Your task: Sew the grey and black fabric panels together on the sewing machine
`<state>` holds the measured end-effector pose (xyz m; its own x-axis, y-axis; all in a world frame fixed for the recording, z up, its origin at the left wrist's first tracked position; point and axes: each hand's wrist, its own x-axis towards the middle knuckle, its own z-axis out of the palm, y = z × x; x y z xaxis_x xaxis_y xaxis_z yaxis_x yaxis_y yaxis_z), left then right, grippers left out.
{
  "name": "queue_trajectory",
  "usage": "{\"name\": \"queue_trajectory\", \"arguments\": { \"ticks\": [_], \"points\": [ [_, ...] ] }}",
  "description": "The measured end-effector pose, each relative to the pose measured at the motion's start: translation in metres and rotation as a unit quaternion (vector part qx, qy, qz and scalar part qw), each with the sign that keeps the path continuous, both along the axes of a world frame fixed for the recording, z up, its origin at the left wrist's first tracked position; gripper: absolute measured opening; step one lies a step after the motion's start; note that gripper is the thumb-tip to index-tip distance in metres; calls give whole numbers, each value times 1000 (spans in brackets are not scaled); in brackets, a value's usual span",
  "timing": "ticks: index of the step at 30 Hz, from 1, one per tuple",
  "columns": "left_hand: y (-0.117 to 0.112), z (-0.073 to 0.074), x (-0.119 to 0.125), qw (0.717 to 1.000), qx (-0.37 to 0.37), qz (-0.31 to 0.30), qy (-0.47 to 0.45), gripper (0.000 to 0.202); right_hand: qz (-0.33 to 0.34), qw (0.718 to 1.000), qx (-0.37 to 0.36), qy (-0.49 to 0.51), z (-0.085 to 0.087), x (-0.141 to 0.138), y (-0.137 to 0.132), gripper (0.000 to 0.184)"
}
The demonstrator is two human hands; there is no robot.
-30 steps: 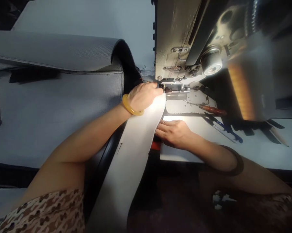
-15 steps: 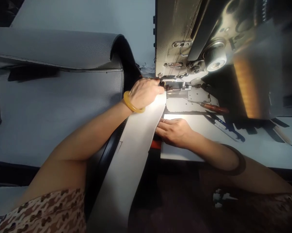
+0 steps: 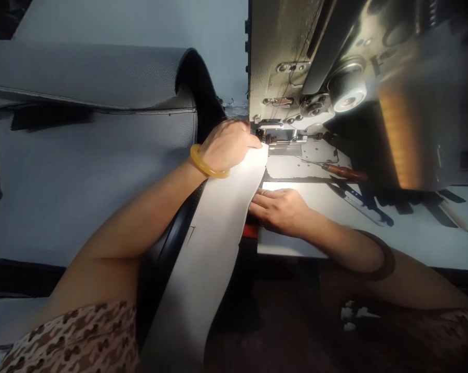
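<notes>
A long white strip of sheet material (image 3: 214,238), perhaps leather-like, runs up from the bottom of the head view to the needle area of a sewing machine (image 3: 280,57). My left hand (image 3: 228,145), wearing a yellow bangle (image 3: 208,165), grips the strip's upper end close beside the presser foot (image 3: 263,135). Its thumb lies on top, and the other fingertips are partly hidden. Lower down, my right hand (image 3: 282,210) holds the strip's right edge with closed fingers, their tips tucked behind it. Dark material shows along the strip's left side.
A large grey textured piece (image 3: 101,155) with a folded flap covers the left side. Right of the needle lie a red-handled awl (image 3: 344,172), blue-handled snips (image 3: 360,202) and several dark scraps (image 3: 441,210). A bright lamp glow falls beside the machine head.
My left hand has slid slightly left and back from the presser foot, its fingers shifting on the strip. The right hand stays almost where it was.
</notes>
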<state>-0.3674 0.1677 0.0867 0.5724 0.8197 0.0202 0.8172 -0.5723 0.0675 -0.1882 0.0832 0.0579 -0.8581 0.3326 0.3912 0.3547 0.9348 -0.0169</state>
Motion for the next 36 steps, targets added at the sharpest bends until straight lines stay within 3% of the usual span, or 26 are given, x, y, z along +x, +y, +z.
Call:
{"name": "queue_trajectory", "arguments": {
  "ticks": [10, 15, 21, 27, 36],
  "points": [
    [-5, 9, 2, 999, -1, 24, 30, 36, 1, 999, 15, 33, 1, -2, 0, 23],
    [-4, 7, 4, 998, 11, 21, 50, 33, -1, 999, 0, 46, 2, 1, 2, 25],
    [0, 5, 4, 997, 16, 61, 37, 27, -98, 995, -13, 26, 3, 5, 12, 18],
    [1, 9, 3, 997, 1, 78, 12, 23, -69, 993, -82, -55, -3, 4, 15, 29],
    [1, 9, 7, 992, 14, 94, 81, 32, -62, 987, -128, -70, -2, 1, 18, 28]
  ]
}}
